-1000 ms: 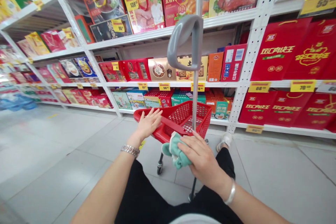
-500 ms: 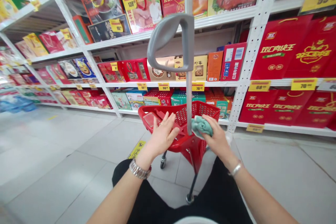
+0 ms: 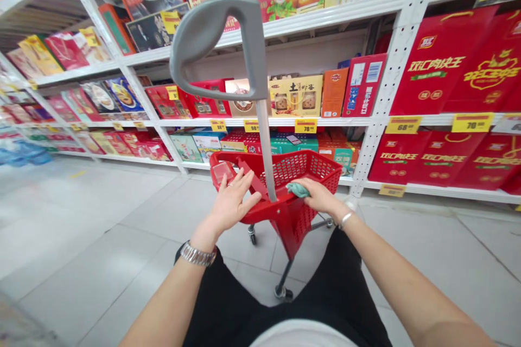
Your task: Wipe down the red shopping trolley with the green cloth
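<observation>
My left hand lies flat with its fingers apart on the near rim of a red plastic wheeled shopping basket, holding nothing. My right hand presses a crumpled teal cloth against the basket's right rim, and most of the cloth is hidden under my fingers. A metal pole rises from the basket between my hands. It carries a grey curved handle at the top.
White metal shelving runs along the aisle, stocked with boxed and red bagged gift packs and yellow price tags. A pale tiled floor surrounds the basket, and a white shoe shows just beyond it.
My right hand has moved up from the basket's front to its right rim, taking the cloth along. The cloth now shows less, and the pole and handle appear further left and larger.
</observation>
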`<state>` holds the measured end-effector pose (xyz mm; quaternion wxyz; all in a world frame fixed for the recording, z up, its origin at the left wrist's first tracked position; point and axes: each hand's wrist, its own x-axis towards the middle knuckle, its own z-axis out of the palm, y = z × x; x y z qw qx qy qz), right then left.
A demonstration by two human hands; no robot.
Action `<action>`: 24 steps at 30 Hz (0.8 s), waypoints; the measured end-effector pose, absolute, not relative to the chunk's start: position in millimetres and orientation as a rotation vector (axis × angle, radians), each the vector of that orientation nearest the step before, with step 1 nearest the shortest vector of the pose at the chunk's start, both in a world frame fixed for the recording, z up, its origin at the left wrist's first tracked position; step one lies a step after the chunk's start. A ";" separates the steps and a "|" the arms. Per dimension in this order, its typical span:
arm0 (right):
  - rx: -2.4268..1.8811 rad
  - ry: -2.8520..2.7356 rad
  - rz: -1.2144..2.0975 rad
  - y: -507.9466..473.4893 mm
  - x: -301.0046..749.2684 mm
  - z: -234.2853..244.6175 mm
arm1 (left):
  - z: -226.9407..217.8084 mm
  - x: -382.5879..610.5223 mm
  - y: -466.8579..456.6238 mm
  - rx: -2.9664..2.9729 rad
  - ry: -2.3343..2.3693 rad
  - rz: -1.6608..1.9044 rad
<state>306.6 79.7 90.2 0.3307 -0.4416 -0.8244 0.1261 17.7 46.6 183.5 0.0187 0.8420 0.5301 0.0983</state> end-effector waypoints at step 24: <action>-1.525 -2.019 0.215 80.1 295.8 46.5 | 194.0 -62.8 121.1 2.095 2.341 0.145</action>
